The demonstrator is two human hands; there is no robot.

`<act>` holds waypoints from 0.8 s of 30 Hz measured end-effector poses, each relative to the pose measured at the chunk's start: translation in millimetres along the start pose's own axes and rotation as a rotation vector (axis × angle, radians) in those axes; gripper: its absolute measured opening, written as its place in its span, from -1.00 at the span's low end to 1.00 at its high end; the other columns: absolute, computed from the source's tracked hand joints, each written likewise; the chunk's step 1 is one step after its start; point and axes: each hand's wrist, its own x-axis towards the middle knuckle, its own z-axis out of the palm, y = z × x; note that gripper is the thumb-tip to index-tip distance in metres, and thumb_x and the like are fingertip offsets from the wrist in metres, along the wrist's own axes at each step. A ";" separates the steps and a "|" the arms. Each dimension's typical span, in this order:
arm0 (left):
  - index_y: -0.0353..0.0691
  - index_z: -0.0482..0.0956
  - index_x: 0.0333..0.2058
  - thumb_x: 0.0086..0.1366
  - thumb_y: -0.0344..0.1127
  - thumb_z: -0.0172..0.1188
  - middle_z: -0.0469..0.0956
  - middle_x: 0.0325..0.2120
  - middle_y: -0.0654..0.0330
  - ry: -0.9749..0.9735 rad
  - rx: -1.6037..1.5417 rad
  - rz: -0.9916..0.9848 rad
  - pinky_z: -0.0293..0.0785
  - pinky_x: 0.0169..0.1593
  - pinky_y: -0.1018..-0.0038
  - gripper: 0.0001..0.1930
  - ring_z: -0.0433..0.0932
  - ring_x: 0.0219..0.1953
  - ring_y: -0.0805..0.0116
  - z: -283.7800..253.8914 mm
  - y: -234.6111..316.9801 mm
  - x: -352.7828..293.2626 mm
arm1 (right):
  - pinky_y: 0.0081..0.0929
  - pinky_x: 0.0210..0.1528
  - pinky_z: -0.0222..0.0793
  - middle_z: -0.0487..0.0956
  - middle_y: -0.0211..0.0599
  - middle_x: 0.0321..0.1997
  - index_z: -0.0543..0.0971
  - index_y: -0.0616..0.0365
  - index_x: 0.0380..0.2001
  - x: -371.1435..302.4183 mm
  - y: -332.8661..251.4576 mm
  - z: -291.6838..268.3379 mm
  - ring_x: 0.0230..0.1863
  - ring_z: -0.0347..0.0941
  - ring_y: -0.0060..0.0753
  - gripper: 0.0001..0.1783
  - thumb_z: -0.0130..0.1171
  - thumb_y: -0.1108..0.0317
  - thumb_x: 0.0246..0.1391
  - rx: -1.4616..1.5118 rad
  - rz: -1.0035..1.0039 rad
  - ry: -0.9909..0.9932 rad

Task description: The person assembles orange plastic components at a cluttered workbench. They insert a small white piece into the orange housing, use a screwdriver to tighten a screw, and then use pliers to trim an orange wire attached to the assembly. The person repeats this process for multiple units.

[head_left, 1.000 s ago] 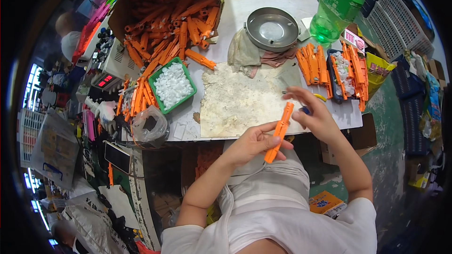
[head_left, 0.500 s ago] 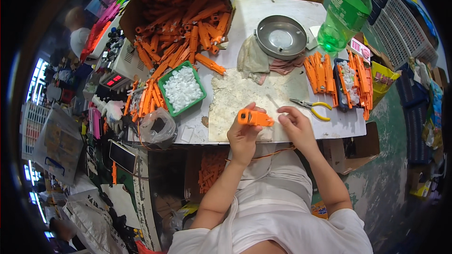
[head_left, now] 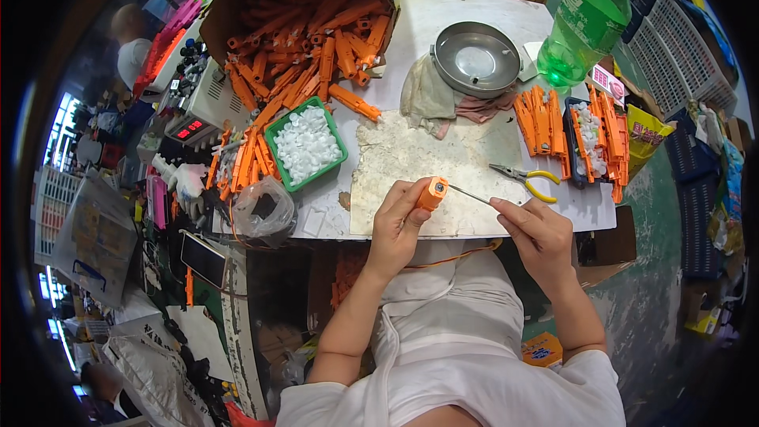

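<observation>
My left hand (head_left: 394, 236) is closed round an orange plastic part (head_left: 431, 194) whose end, with a small dark opening, faces up and right. Between the thumb and fingers of my right hand (head_left: 541, 233) is a thin metal rod (head_left: 470, 194), slanting up and left. The rod's tip is by the orange part's end; I cannot tell whether it goes in. Both hands are over the worn pale board (head_left: 387, 160) at the table's front edge. Just behind my right hand lie pliers (head_left: 525, 179) with yellow handles.
A large box (head_left: 229, 20) spills orange parts (head_left: 324, 63) at the back left. White caps (head_left: 307, 145) fill a green basket (head_left: 343, 160). A metal bowl (head_left: 474, 59) rests on rags. A green bottle (head_left: 581, 20) and stacked orange parts (head_left: 541, 122) are at right.
The orange part has turned from lying sideways to end-up. My right hand has moved right and down, and the metal rod now points at the orange part.
</observation>
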 end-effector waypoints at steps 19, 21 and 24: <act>-0.31 0.40 0.07 0.34 -0.32 0.01 0.41 -0.33 0.17 -0.171 0.124 -0.015 0.36 -0.22 0.59 -0.63 0.44 -0.33 0.43 -11.7 11.8 5.0 | -0.52 -0.68 0.15 0.34 -0.38 -0.65 0.62 -0.01 -0.13 -20.1 5.1 12.9 -0.70 0.26 -0.44 -0.62 0.23 0.54 -0.09 -0.018 0.019 0.003; -0.28 0.41 0.07 0.28 -0.46 0.01 0.41 -0.35 0.13 -0.194 0.180 0.002 0.35 -0.25 0.57 -0.64 0.43 -0.36 0.35 -13.3 19.3 7.8 | -0.52 -0.69 0.14 0.33 -0.37 -0.66 0.61 0.01 -0.12 -26.4 13.8 18.0 -0.71 0.25 -0.41 -0.62 0.22 0.55 -0.08 -0.153 -0.135 0.056; -0.29 0.41 0.06 0.26 -0.52 0.01 0.42 -0.37 0.10 -0.213 0.157 -0.022 0.34 -0.26 0.55 -0.63 0.42 -0.38 0.31 -16.0 17.9 6.1 | -0.53 -0.67 0.16 0.34 -0.36 -0.65 0.61 0.07 -0.12 -30.9 16.6 26.1 -0.70 0.26 -0.43 -0.66 0.18 0.52 -0.03 -0.135 -0.134 0.081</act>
